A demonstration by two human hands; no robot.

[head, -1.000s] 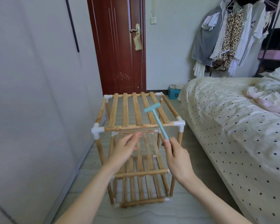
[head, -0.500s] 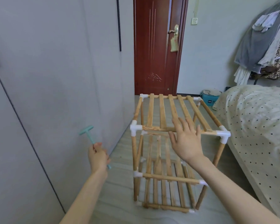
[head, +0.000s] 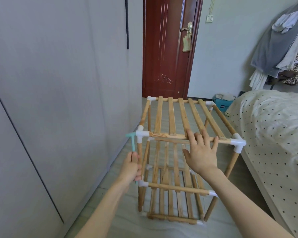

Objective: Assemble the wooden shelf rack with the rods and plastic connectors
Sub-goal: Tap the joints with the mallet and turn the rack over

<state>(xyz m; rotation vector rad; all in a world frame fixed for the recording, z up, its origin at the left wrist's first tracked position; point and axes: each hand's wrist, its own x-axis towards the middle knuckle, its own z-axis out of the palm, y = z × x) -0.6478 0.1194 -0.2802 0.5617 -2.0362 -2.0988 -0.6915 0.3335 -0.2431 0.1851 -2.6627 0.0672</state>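
Your left hand [head: 132,166] brings the gripped hammer [head: 132,142] to the rack's [head: 172,137] front-left corner; right hand [head: 200,152] rests flat; rack looks nearly assembled.

The teal hammer [head: 133,145] handle is partly hidden by the left hand [head: 132,166]; the clothes [head: 286,48] are cut off at the right edge.

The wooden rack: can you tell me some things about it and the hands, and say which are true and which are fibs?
1. The left hand holds a small teal hammer. True.
2. The right hand rests on the wooden rack top's front rod. True.
3. The rack lies tipped on its side. False: it stands upright on the floor.
4. The door behind is wide open. False: it is shut.
5. The rack's corner connectors are white. True.
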